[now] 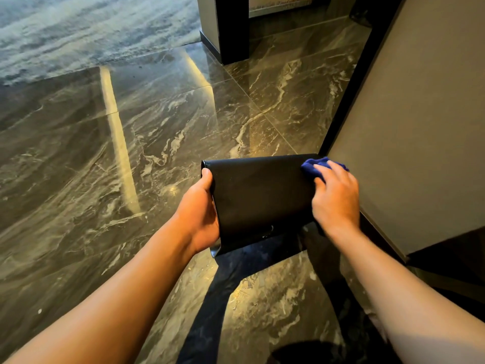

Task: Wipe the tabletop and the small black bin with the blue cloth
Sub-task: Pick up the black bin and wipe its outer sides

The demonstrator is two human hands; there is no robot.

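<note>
The small black bin is held in the air over the floor, lying on its side with one flat matte face turned up. My left hand grips its left end, thumb over the top edge. My right hand presses the crumpled blue cloth against the bin's upper right corner. Most of the cloth is hidden under my fingers. A grey tabletop fills the right side, and the bin's right end sits close to its edge.
Glossy dark marble floor lies below, with light streaks reflected on it. A blue-grey carpet covers the far left. A dark pillar stands at the top centre. My legs in dark trousers show beneath the bin.
</note>
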